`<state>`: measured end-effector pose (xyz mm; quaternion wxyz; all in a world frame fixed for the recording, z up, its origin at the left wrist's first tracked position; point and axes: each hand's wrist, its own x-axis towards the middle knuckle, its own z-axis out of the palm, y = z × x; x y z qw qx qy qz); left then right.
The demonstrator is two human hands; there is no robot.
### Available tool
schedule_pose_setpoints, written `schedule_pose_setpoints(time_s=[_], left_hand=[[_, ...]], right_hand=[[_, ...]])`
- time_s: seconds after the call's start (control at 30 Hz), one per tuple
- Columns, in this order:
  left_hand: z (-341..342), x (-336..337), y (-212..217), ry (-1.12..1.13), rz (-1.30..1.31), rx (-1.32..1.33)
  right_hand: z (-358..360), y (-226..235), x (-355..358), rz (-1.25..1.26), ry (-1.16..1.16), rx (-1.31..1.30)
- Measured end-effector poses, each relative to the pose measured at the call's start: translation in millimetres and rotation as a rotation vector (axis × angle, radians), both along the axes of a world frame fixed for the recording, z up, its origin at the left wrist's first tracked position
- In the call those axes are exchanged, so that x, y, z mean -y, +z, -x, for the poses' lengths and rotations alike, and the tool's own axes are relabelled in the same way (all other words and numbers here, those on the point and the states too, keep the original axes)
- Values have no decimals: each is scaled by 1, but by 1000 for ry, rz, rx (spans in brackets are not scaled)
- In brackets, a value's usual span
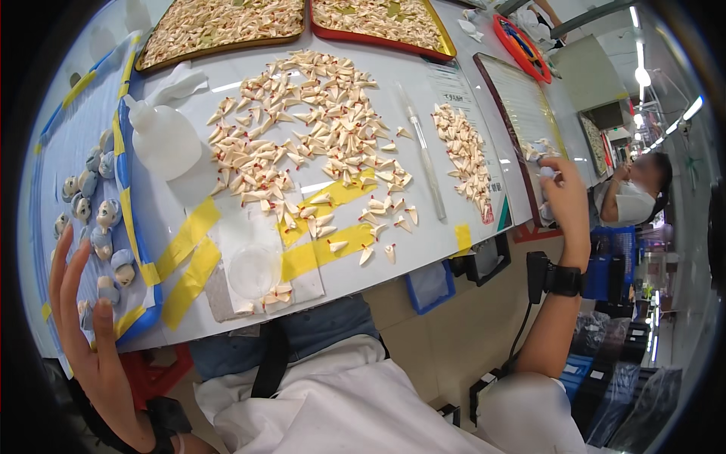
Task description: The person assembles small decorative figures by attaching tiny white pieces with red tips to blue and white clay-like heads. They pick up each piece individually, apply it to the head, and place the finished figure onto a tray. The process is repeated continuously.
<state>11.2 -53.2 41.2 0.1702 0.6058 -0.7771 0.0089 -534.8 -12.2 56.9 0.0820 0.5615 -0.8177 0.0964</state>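
My left hand (94, 356) is open, its fingers spread beside a shallow tray (130, 227) edged in blue and yellow tape. Several small doll heads (108, 214) with pale blue caps lie in that tray, close to my fingertips. On the right, my right hand (566, 195) reaches over a dark-edged, plastic-covered tray (522, 98). Its thumb and fingers close around a small pale bluish piece (546, 173), partly hidden, whose kind I cannot make out. More small pale pieces (535, 149) lie by these fingers.
Many cream, red-tipped cone pieces (333, 113) cover the white table (363, 268); a smaller pile (461, 155) lies right of a craft knife (429, 163). A white squeeze bottle (162, 136) stands at left. Two full trays (378, 38) sit behind. Another person (635, 193) sits far right.
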Motion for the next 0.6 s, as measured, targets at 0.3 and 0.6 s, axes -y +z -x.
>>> schedule_pose_setpoints(time_s=[0.3, 0.6], left_hand=[[13, 6, 7, -26, -163, -9], [1, 7, 2, 16, -148, -198]], right_hand=[[-95, 12, 34, 49, 354, 450], [-104, -10, 48, 105, 323, 453]])
